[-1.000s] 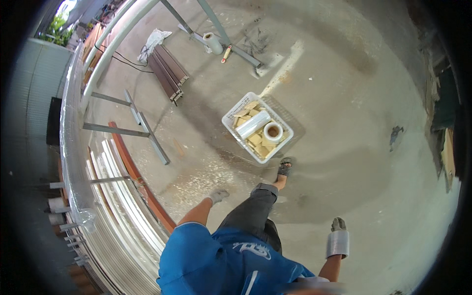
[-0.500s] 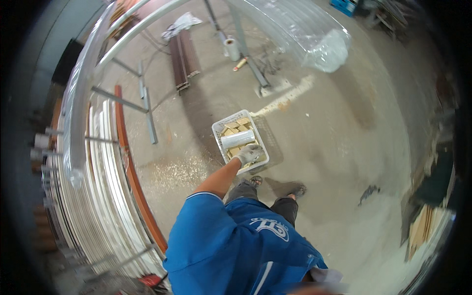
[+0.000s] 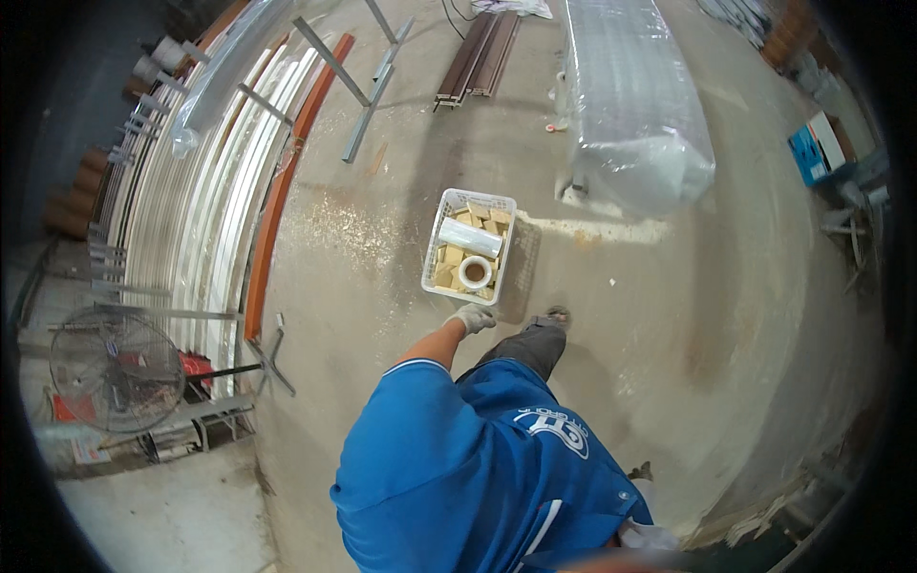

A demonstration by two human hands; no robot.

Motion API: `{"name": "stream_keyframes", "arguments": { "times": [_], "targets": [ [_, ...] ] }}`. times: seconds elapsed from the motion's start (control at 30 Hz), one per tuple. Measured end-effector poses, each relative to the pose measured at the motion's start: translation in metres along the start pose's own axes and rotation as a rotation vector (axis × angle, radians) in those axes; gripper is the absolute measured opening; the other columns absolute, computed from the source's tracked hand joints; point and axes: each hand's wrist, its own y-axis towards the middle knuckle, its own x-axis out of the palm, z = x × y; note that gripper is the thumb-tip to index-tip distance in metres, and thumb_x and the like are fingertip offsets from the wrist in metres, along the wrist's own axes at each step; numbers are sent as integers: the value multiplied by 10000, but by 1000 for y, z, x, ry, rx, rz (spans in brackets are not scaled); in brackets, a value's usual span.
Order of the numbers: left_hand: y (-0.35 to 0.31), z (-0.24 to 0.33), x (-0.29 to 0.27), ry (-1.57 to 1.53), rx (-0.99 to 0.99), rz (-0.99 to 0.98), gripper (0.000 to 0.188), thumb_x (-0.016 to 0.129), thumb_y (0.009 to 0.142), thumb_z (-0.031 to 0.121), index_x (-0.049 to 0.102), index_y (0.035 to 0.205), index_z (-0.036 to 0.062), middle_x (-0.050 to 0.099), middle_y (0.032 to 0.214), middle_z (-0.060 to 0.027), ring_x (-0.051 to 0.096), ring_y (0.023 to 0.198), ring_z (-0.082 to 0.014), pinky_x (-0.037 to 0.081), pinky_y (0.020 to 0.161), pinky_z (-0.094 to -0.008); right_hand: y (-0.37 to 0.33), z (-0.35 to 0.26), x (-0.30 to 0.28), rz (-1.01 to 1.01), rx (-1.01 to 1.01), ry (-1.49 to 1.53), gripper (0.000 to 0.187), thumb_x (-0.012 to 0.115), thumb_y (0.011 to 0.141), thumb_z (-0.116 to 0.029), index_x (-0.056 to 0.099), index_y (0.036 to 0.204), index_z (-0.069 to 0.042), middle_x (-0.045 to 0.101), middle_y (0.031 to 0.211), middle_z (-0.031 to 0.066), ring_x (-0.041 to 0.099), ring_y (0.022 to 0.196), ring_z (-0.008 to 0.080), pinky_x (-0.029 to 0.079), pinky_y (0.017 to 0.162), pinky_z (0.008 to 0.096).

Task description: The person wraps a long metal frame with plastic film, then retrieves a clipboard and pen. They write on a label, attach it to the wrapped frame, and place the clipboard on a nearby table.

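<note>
The basket is set on dusty concrete flooring, just beyond the left hand's gloved fingers; two rolls are contained. Finger opening and grip cannot be determined for either hand; the right is largely hidden. Leftward of the left fingers, profiles are racked and a fan is positioned.

left arm: stretched forward | left forearm: bare, slanting inward | left hand: gloved in pale fabric, fingers pointing rightward, finger closure unclear
</note>
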Motion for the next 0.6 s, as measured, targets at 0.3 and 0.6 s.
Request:
{"name": "stream_keyframes", "arguments": {
  "times": [0.3,0.6],
  "targets": [
    [83,175,51,-138,32,2,357,669,789,32,700,1145,46,703,787,-69,638,612,-147,510,544,-291,129,-174,9,-65,-261,-365,548,535,940,-495,650,1233,-46,693,1120,185,626,1000,276,461,864,381],
    [176,368,148,-475,209,65,385,694,892,210,631,1236,49,673,893,-17,634,731,-117,498,656,-245,242,-272,-41,-368,-107,-754,464,526,976,-393,636,1256,-40,680,1167,207,649,1045,299,484,898,393]
  ]
}}
